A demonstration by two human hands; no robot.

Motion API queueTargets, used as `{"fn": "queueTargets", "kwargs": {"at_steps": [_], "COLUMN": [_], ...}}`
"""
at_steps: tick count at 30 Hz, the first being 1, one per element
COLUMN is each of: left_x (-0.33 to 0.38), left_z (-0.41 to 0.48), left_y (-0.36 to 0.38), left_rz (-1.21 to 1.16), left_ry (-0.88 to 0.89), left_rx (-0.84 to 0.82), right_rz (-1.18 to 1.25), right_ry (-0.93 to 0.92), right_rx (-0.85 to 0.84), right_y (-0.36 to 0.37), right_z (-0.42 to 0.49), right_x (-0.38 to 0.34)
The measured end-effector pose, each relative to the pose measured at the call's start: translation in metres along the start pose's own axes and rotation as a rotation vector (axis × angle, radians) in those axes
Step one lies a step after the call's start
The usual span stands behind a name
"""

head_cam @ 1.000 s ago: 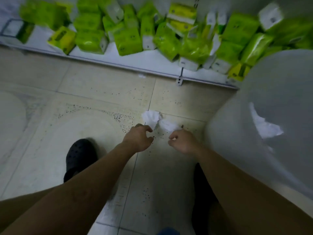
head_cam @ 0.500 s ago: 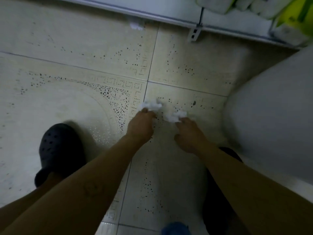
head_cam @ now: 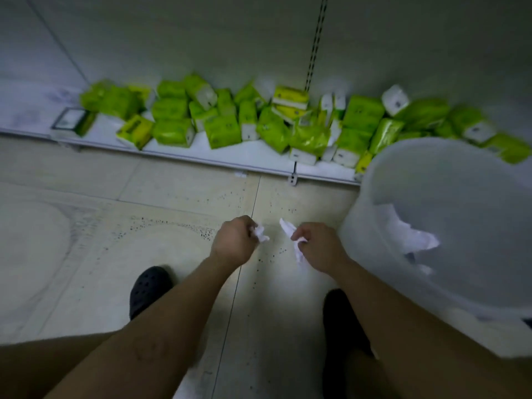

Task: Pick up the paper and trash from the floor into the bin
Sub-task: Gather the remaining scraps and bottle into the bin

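Observation:
My left hand [head_cam: 234,243] grips a crumpled white paper scrap [head_cam: 260,234] above the tiled floor. My right hand [head_cam: 319,247] holds a second white paper piece [head_cam: 290,234], which sticks out above and below the fist. Both hands hover side by side, a little apart, left of the translucent white bin [head_cam: 443,226]. The bin stands at the right and holds white paper [head_cam: 414,239] inside.
A low white shelf [head_cam: 201,151] runs along the back, piled with several green and yellow tissue packs [head_cam: 221,131]. My black shoes [head_cam: 148,286] stand on the speckled tile floor [head_cam: 86,240]. A slotted metal upright [head_cam: 315,44] rises on the wall behind.
Both hands have lifted off the floor, each carrying its paper piece. The view has risen and tilted up, bringing the shelf and the bin back into sight.

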State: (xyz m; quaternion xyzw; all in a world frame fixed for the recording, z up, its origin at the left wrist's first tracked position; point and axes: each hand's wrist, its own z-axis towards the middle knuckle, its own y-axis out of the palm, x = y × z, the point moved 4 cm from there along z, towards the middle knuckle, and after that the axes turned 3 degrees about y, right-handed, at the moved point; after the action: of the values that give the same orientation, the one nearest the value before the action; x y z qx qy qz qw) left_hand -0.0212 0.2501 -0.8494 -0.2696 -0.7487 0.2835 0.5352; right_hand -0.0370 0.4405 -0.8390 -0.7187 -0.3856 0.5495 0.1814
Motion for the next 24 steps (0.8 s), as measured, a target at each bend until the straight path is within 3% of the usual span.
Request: {"fn": "queueTargets", "kwargs": {"at_steps": [8, 13, 20, 24], "left_x": [0.116, 0.190, 0.261, 0.271], "left_z": [-0.047, -0.058, -0.044, -0.031], "left_y": [-0.046, -0.019, 0.049, 0.088], "left_rz": [0.046, -0.021, -0.080, 0.141], "left_ry": [0.177, 0.288, 0.433, 0.456], "left_rx": [0.163, 0.158, 0.099, -0.076], "right_rz": [-0.021, -0.007, 0.242, 0.333], "right_ry": [-0.114, -0.012, 0.254, 0.296], "right_rx": [0.280, 0.422, 0.547, 0.504], "right_y": [-0.134, -0.213, -0.260, -0.271], "right_z": [-0.065, -0.084, -0.091, -0.082], "right_x": [-0.035, -0.002, 0.086, 0.113]}}
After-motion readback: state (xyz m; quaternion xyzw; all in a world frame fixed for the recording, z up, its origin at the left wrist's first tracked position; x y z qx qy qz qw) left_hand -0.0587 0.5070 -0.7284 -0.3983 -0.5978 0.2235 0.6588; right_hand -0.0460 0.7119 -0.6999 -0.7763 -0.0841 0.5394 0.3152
